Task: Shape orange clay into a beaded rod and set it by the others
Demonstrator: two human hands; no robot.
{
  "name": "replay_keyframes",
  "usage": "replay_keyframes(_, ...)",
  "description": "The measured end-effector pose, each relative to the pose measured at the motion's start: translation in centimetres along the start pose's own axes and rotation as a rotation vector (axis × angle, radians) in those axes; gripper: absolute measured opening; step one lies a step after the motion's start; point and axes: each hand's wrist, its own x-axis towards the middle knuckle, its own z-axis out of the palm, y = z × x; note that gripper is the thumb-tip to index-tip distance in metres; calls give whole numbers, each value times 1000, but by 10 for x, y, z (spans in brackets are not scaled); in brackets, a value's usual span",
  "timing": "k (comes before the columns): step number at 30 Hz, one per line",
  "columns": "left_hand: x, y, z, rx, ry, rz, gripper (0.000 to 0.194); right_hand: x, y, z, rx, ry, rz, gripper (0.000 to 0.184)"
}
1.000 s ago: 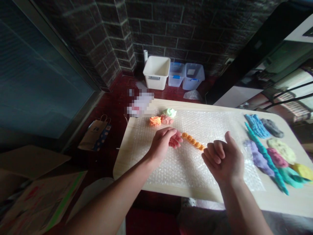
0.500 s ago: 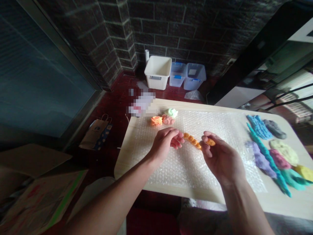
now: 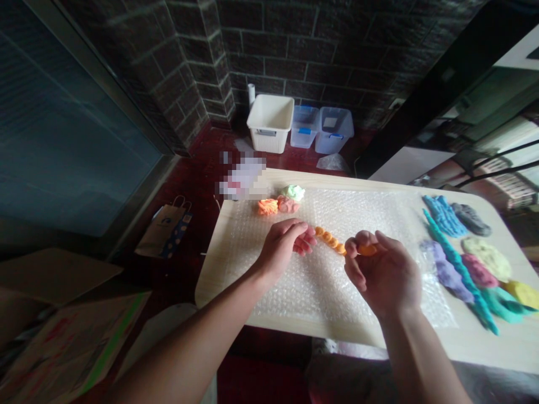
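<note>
An orange twisted clay strand (image 3: 330, 241) stretches between my hands above the bubble wrap (image 3: 303, 292). My left hand (image 3: 284, 244) is closed at the strand's left end, its fingertips curled together there. Toward the right end, my right hand (image 3: 385, 275) pinches the strand with thumb and fingers, and a smoother orange piece shows among those fingers. Beyond my left hand lie three clay lumps touching each other: bright orange (image 3: 268, 207), pinkish brown (image 3: 288, 203) and pale green (image 3: 293, 192).
On the table's right side lie a long teal clay twist (image 3: 458, 269) and several lumps, including blue (image 3: 445, 216), grey (image 3: 472, 219), purple (image 3: 446, 272) and yellow (image 3: 522, 293). Plastic bins (image 3: 269, 126) stand by the wall. An open cardboard box (image 3: 71, 342) is at lower left.
My right hand has rolled over and its fingers have shifted around the strand's right end. My left hand keeps its place at the other end.
</note>
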Motion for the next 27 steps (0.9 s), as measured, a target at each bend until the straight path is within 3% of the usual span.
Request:
replay_keyframes(5,0,0,1,-4,5,5,28,-4,6,8,-95,39,-17,17)
replay_keyframes(13,0,0,0,-2,-2,5,28,-1,3,0,-18,11,16,51)
replay_keyframes(17,0,0,0,2,-9,5,28,-3,6,7,-80,48,-27,33)
replay_keyframes(20,0,-1,0,9,-7,6,28,-6,10,9,-123,69,-60,30)
replay_keyframes(27,0,0,1,12,-6,4,27,-2,7,2,-45,20,-38,62)
